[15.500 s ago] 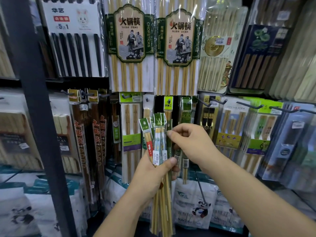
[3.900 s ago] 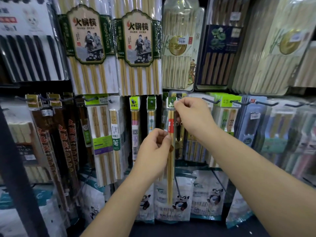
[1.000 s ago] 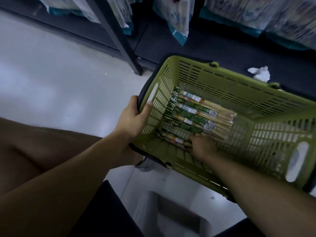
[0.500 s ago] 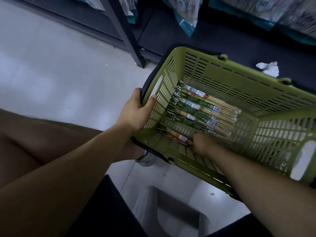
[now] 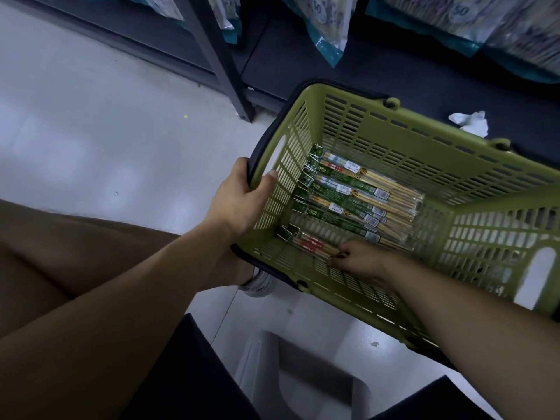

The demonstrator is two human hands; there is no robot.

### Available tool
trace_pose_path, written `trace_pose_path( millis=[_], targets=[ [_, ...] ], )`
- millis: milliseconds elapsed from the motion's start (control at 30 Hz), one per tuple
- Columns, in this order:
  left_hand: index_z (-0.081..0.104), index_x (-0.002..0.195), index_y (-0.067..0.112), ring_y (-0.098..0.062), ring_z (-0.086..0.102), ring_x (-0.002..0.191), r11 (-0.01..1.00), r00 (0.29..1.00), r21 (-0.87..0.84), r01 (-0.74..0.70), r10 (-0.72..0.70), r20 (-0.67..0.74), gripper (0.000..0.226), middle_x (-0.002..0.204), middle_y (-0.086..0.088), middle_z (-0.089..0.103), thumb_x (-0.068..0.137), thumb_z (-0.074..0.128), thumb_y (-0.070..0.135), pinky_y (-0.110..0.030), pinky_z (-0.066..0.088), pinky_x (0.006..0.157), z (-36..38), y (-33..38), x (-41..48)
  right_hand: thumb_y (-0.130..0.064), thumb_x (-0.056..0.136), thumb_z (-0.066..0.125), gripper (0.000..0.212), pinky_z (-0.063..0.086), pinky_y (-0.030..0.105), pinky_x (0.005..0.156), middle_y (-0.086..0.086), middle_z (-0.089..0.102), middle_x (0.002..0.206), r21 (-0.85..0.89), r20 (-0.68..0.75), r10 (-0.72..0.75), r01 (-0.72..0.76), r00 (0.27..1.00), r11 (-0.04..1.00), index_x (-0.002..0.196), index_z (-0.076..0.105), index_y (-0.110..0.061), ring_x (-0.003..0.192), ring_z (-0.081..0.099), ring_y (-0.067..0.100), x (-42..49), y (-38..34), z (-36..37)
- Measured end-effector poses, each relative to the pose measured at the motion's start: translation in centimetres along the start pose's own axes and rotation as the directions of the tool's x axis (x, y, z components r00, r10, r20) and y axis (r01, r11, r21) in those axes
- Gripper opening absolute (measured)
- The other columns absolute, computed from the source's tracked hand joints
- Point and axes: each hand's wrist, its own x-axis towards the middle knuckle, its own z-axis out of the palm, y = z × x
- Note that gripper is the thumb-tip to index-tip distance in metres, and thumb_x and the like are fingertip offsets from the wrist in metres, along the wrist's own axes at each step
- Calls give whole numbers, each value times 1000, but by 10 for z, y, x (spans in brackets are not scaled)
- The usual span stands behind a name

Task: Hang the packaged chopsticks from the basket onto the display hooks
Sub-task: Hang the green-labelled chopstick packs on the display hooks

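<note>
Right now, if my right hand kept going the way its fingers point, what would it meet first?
The red-labelled chopstick pack your right hand pinches; beyond it, probably the end wall of the basket.

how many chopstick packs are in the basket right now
6, as far as shows: five packs overlap in a row on the floor of the basket, and one red-marked pack lies apart, nearer, pinched by the right hand. The overlap may hide others.

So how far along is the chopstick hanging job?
Done: cannot tell, display hooks are out of view. In hand: the left hand grips the green plastic basket by its rim while the right hand pinches a red-printed chopstick pack on its floor. Left: a pile of green-labelled chopstick packs beside it.
</note>
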Motion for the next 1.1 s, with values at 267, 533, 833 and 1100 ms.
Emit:
trace_pose_path(
  millis=[267,533,833,1100],
  targets=[
    [48,95,28,7,57,58,1000,1000,3,14,-14,15,29,82,3,61,96,57,55,-9,38,43,-2,0,0,-60,92,64,28,48,31,80,-9,62,97,-71,-11,4,-5,1000,997,92,60,-32,92,60,12,-6,4,-2],
    [48,116,24,-9,62,72,981,985,150,126,-142,102,34,94,-1,65,99,58,52,-24,43,53,-15,18,-4,-33,95,69,14,40,28,64,-5,63,89,57,-205,-16,28,979,998,89,57,-30,84,61,12,-24,-4,-7],
    [67,108,20,-21,69,92,999,1000,35,-23,23,-6,41,95,4,71,94,57,57,-34,53,76,-10,66,-33,-27,97,68,17,50,33,49,-5,65,78,328,-671,-177,503,720,800,95,56,-39,60,64,11,-97,-96,-45],
    [63,117,0,-29,76,94,635,943,-703,319,-137,303,39,106,-14,78,106,55,36,-37,62,77,8,64,-34,-42,99,60,31,52,31,76,-12,67,102,183,-550,-369,539,749,822,129,58,-32,92,65,10,-112,-142,-24]
  ],
)
